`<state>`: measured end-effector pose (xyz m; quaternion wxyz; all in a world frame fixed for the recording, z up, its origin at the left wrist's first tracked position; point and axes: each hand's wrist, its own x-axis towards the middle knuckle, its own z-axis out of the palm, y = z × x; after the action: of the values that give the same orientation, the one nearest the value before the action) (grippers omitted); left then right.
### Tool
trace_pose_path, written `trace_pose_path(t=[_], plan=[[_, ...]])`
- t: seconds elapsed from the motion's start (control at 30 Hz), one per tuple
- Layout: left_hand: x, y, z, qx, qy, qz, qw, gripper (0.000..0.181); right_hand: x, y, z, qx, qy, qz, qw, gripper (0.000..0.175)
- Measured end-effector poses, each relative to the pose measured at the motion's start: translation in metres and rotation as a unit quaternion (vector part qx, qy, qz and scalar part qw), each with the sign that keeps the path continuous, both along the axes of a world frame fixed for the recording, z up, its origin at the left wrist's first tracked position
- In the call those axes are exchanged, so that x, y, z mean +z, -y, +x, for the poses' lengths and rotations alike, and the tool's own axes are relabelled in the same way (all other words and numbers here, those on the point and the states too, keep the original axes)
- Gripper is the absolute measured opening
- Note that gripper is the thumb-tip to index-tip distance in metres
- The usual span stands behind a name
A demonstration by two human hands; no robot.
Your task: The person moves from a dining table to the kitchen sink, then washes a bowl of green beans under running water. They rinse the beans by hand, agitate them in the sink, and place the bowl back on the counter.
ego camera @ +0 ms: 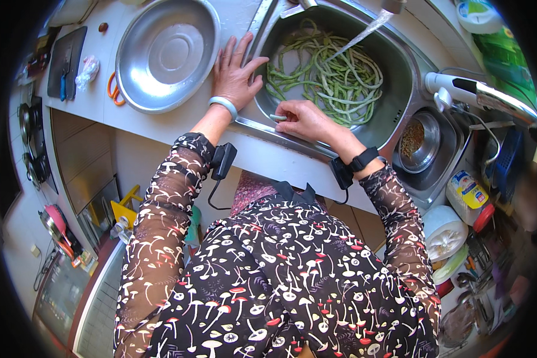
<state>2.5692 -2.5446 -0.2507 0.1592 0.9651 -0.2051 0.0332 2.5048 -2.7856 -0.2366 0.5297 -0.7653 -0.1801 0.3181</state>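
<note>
Long green beans (pixel 340 85) lie tangled in the large stainless steel sink basin (pixel 396 67), with water (pixel 362 33) running onto them from the faucet (pixel 393 5). At the near side of the basin, my right hand (pixel 305 120) pinches a short pale green piece (pixel 278 117), apparently a bit of bean, between thumb and fingers. My left hand (pixel 236 76) rests with fingers spread at the sink's left rim and holds nothing. Its fingertips are close to a wide, shallow metal basin (pixel 136 58) on the counter. Water drops show inside that basin.
Orange-handled scissors (pixel 112 89) lie partly under the metal basin. Farther left are a dark cutting board (pixel 62 53), a blue-handled knife (pixel 63 85) and a crumpled plastic bag (pixel 88 71). A metal bowl with brown bits (pixel 423 156) sits in the small right sink.
</note>
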Motion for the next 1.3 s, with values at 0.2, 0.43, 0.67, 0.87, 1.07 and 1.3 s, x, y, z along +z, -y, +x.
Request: trace_pose_path(t=[0.2,0.43,0.67,0.87,1.07,1.3], plan=[[-0.002,-0.001,0.003,-0.014,0.008,-0.009,1.000,0.050,0.011,0.054,-0.046,-0.211,-0.083,0.029,0.973,0.016],[0.000,-0.001,0.002,-0.013,0.006,-0.008,1.000,0.048,-0.009,0.230,-0.105,-0.626,0.125,-0.006,0.770,0.013],[-0.001,-0.004,0.002,-0.013,0.008,0.007,1.000,0.048,0.002,0.284,-0.091,-0.404,0.181,-0.437,0.783,0.043],[0.003,0.000,0.001,-0.002,-0.004,-0.008,1.000,0.044,0.004,0.191,-0.019,-0.263,0.185,-0.224,0.920,0.036],[0.005,0.001,0.000,0.006,-0.019,-0.013,1.000,0.042,-0.096,0.140,0.067,-0.192,0.134,-0.403,0.885,0.093],[0.007,0.003,0.000,0.009,-0.033,-0.020,0.999,0.045,-0.118,0.037,0.043,-0.008,0.106,-0.418,0.902,0.099]])
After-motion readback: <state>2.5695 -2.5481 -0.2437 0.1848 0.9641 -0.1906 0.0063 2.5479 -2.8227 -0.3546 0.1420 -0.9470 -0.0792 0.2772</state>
